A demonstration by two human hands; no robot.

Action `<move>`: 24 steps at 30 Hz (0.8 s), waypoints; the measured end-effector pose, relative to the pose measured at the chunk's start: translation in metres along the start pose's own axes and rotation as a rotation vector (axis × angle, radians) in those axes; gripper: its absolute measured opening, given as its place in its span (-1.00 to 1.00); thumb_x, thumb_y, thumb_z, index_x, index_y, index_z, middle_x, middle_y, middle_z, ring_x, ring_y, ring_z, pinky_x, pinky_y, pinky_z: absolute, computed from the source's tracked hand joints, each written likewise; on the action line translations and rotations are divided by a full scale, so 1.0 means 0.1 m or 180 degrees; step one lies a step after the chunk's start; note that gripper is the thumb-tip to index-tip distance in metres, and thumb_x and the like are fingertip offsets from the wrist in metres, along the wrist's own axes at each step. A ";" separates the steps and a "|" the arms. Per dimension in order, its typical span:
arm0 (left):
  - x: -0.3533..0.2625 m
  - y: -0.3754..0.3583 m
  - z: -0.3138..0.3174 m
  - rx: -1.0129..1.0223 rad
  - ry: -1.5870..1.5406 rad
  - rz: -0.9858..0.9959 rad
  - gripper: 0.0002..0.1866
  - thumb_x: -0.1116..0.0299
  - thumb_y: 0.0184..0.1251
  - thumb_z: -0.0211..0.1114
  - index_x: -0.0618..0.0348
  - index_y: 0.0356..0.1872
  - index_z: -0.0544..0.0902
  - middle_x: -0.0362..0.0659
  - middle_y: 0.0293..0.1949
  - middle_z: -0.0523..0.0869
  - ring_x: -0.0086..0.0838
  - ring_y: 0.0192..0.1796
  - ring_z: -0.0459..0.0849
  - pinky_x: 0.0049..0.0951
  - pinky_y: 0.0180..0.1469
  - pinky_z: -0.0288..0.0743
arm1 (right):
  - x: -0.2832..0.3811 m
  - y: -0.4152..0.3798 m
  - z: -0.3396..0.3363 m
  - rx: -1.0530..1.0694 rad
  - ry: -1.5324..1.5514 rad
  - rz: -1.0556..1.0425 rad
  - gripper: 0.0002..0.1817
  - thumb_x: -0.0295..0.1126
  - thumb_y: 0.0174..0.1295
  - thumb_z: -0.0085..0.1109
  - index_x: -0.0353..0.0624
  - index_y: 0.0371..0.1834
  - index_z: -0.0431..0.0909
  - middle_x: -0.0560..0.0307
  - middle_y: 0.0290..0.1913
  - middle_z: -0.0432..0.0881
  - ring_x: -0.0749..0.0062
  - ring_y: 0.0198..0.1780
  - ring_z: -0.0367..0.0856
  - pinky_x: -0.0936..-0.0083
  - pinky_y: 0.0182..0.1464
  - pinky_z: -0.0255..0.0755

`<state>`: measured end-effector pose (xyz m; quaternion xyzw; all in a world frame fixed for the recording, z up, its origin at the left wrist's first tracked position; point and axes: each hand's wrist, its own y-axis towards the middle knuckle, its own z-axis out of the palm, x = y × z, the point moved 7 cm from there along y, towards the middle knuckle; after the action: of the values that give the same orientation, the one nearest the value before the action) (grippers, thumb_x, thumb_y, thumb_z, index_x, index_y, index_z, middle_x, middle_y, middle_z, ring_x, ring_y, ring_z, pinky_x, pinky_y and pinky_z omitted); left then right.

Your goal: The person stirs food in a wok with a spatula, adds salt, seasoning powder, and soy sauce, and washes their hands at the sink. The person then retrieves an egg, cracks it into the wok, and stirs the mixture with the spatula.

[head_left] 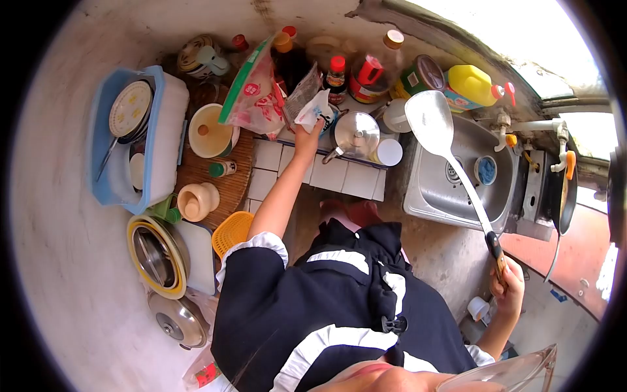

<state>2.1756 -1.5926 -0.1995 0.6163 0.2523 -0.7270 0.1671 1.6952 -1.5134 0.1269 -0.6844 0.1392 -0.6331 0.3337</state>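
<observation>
My right hand [508, 284] is closed round the dark, wood-tipped handle of a spatula [432, 124]. Its broad metal blade is raised over the left edge of the sink [418, 196]. My left hand [307, 138] reaches to the back of the tiled counter, its fingers closed on a crumpled white tissue-like sheet [313, 112]; the fingertips are partly hidden. Beside that hand are a clear zip bag [253, 98] with a green edge and a small lidded pot [356, 134].
Bottles, including a red-capped sauce bottle [336, 81] and a yellow detergent jug [470, 85], line the back wall. Left stand a blue dish tub [137, 202], a round wooden board [238, 176] and an orange basket [232, 233]. A pan [567, 196] hangs right of the sink.
</observation>
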 end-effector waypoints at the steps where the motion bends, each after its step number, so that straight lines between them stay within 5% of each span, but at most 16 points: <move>1: 0.01 0.00 0.00 0.0041 0.0191 0.0036 -0.49 0.22 0.24 0.36 0.32 0.11 0.45 -0.07 0.01 0.62 -0.42 0.04 0.56 -0.43 0.08 0.39 | 0.00 -0.02 0.01 -0.0010 0.0000 -0.0012 -0.60 -0.12 0.25 0.06 -0.35 -0.37 0.41 0.35 -0.79 0.22 0.77 -0.83 -0.02 0.71 -0.78 -0.18; 6: 0.10 0.09 0.02 0.0236 0.1035 0.0315 -0.45 0.24 0.23 0.35 0.23 0.18 0.40 0.03 0.00 0.62 -0.24 0.04 0.59 -0.33 0.03 0.43 | -0.05 -0.06 -0.02 -0.0055 0.0070 -0.0123 -0.61 -0.14 0.26 0.06 -0.35 -0.35 0.41 0.35 -0.79 0.22 0.77 -0.84 -0.01 0.72 -0.79 -0.16; 9: 0.03 -0.04 0.08 0.0140 0.1641 0.1089 -0.45 0.26 0.23 0.34 0.14 0.21 0.35 0.07 0.02 0.60 -0.11 0.06 0.58 -0.27 0.03 0.44 | -0.09 -0.03 -0.06 -0.0133 0.0110 -0.0119 -0.60 -0.14 0.27 0.05 -0.36 -0.34 0.41 0.35 -0.79 0.22 0.76 -0.84 -0.01 0.72 -0.79 -0.14; 18: 0.02 -0.02 0.20 -0.0129 0.1632 0.0797 -0.47 0.27 0.23 0.32 0.20 0.15 0.34 0.09 -0.03 0.57 0.02 0.03 0.53 -0.17 0.06 0.39 | -0.18 0.00 -0.05 0.0018 0.0159 -0.0168 -0.60 -0.13 0.29 0.02 -0.35 -0.34 0.40 0.35 -0.80 0.22 0.75 -0.85 0.00 0.72 -0.79 -0.13; 24: 0.08 0.02 0.15 0.0250 0.1697 0.0781 -0.49 0.36 0.19 0.29 0.28 0.14 0.33 0.10 -0.04 0.56 0.03 0.01 0.53 -0.15 0.06 0.39 | -0.21 -0.03 -0.07 0.0000 0.0182 -0.0165 -0.62 -0.14 0.30 0.01 -0.34 -0.34 0.40 0.36 -0.80 0.22 0.76 -0.85 0.01 0.73 -0.78 -0.12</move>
<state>2.1630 -1.6022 -0.2056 0.8174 0.1826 -0.5231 0.1576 1.6847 -1.5002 0.1127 -0.6695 0.1310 -0.6608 0.3131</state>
